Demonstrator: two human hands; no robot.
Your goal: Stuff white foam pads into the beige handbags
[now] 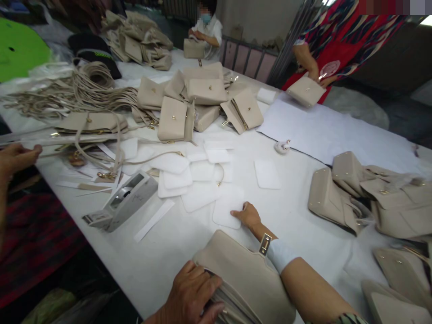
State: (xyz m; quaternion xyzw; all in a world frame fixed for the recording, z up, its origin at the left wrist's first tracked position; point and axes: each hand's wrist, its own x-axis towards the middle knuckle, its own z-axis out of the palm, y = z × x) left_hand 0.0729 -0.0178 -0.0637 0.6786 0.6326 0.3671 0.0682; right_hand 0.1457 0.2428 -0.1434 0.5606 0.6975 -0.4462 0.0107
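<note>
A beige handbag (243, 279) lies on the white table (162, 256) right in front of me. My left hand (192, 294) grips the bag's near left edge, fingers curled over it. My right arm reaches across the bag, with a pale sleeve cover at the wrist. My right hand (248, 215) pinches the right edge of a white foam pad (225, 209) lying flat just beyond the bag. More white pads (189, 173) are scattered behind it.
A grey tape dispenser (126, 200) sits to the left. Beige bags (357, 193) are piled at the right and several more (202, 96) at the centre back, with straps (77, 90) at back left. Another person's hand (18, 157) is at the left edge; two people work at the far side.
</note>
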